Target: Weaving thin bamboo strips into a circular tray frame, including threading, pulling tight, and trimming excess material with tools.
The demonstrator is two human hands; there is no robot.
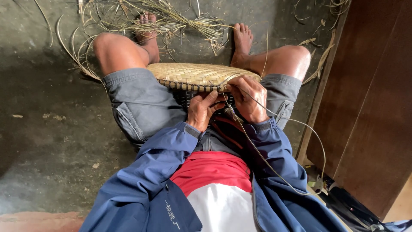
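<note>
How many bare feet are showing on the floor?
2. One foot rests at the top left, beside the bundle of dry strips. The other foot is to its right, beyond the woven tray. The tray may hide their heels.

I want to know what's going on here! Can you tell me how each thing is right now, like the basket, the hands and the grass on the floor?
Woven basket: resting on the person's lap, tilted, rim unfinished.
Left hand: gripping the basket's near edge from below.
Right hand: pinching a thin strip at the rim.
Long strip: loose, looping down past the jacket.
Bundle of fibres: lying on the floor, tied in the middle.
Blue jacket: open.
</note>
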